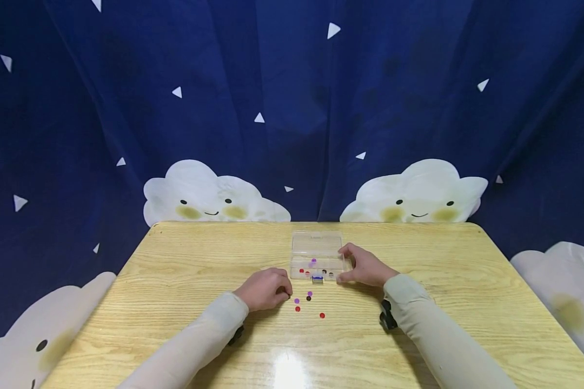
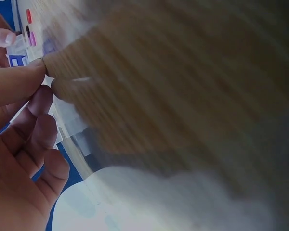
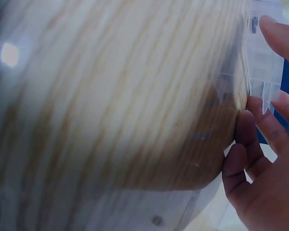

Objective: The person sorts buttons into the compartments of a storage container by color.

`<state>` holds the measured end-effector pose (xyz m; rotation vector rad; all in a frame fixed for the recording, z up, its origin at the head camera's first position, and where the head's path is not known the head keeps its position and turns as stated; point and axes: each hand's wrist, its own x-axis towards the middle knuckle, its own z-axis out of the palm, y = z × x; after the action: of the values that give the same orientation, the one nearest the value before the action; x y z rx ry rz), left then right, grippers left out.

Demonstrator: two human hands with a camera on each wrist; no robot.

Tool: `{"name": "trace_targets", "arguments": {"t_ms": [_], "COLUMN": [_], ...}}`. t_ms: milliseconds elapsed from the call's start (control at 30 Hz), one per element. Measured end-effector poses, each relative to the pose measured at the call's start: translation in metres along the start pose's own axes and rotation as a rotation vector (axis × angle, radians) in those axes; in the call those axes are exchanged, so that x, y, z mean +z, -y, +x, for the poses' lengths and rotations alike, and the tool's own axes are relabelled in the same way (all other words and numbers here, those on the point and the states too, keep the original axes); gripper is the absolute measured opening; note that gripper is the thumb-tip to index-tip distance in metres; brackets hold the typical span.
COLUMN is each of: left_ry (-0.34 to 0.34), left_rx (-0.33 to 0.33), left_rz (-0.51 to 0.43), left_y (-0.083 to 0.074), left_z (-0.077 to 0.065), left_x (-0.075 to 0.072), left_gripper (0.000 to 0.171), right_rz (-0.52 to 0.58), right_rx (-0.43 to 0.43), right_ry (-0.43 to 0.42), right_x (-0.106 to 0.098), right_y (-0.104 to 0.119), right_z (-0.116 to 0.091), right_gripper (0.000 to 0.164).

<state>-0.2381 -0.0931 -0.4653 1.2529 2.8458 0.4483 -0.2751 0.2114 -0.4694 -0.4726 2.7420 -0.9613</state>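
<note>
the see-through plastic box [image 1: 332,263] sits below and slightly right of the middle of the head view, its lid [image 1: 316,244] laid back and its blue latch [image 1: 317,279] facing you. it looks light, stiff and slick, perhaps brittle along the thin lid, so the end walls of the lower part seem the safer hold. your right hand [image 1: 365,267] grips its right end, thumb at the near corner and fingers farther back. a few small discs [image 1: 302,270] lie inside. just below the box, two purple discs [image 1: 310,293], a black disc [image 1: 309,298] and two red discs [image 1: 322,315] lie loose; they look light, hard and slippery, best pinched by their rims. left of them, your left hand [image 1: 267,286] bends its fingers down at the table [image 1: 199,259]; i cannot tell whether it pinches anything. a blue curtain [image 1: 292,146] fills the upper frame.
</note>
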Motion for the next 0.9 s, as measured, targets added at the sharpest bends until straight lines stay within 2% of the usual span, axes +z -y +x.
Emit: {"name": "trace_targets", "arguments": {"t_ms": [233, 600, 900], "left_ry": [-0.006, -0.027, -0.027], "left_rx": [-0.022, 0.037, 0.034], "left_rz": [-0.007, 0.039, 0.047], "left_y": [-0.0009, 0.0012, 0.0033], "left_z": [-0.0024, -0.0050, -0.0057], "left_x": [-0.0009, -0.0021, -0.0002], "left_gripper": [0.008, 0.009, 0.008], "right_rz": [-0.001, 0.001, 0.011], "right_rx": [0.014, 0.000, 0.011], "right_ry": [0.004, 0.004, 0.005], "right_x": [-0.0003, -0.0006, -0.0016], "right_y": [0.0010, 0.0022, 0.0019], "right_z": [-0.0006, -0.0001, -0.0001], "right_gripper": [0.066, 0.066, 0.066]}}
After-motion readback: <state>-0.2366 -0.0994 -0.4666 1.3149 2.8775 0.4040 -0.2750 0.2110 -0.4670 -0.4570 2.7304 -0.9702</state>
